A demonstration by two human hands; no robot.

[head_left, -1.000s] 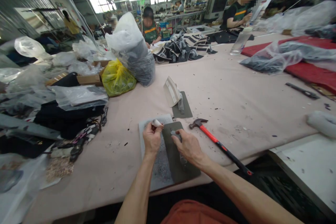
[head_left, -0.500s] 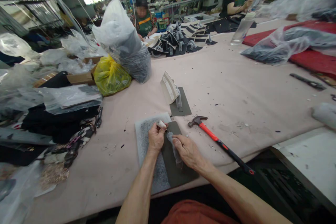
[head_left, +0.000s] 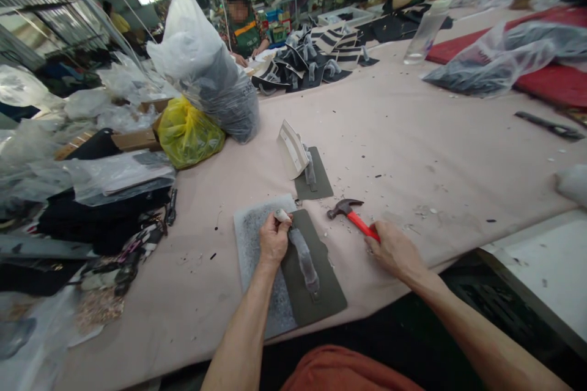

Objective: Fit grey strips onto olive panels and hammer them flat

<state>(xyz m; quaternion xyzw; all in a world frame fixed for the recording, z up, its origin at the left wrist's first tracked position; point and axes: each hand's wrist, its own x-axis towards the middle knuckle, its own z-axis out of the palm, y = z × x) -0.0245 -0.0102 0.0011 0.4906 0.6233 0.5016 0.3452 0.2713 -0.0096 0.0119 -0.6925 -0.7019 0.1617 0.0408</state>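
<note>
My left hand (head_left: 274, 238) is closed on a small white cylindrical tool (head_left: 281, 215), over the top edge of a grey-green panel (head_left: 328, 284). A plastic-wrapped handle (head_left: 304, 261) lies along that panel, which rests partly on a speckled grey slab (head_left: 257, 226). To the right, my right hand (head_left: 397, 252) is wrapped round the red handle of a claw hammer (head_left: 362, 223). The hammer's head points left, close to the tabletop. Beyond my hands stands a folded cream piece (head_left: 292, 149) beside a smaller grey-green panel (head_left: 323, 178).
A white bag (head_left: 202, 67) and a yellow bag (head_left: 189, 137) stand at the back left. Dark pieces are heaped at the far edge near a person (head_left: 245, 30). A clear bottle (head_left: 424, 36) and a dark tool (head_left: 548, 127) are at the right.
My right hand has left the wrapped handle, moved right and closed round the hammer. My left hand stays at the panel's top edge with the white tool.
</note>
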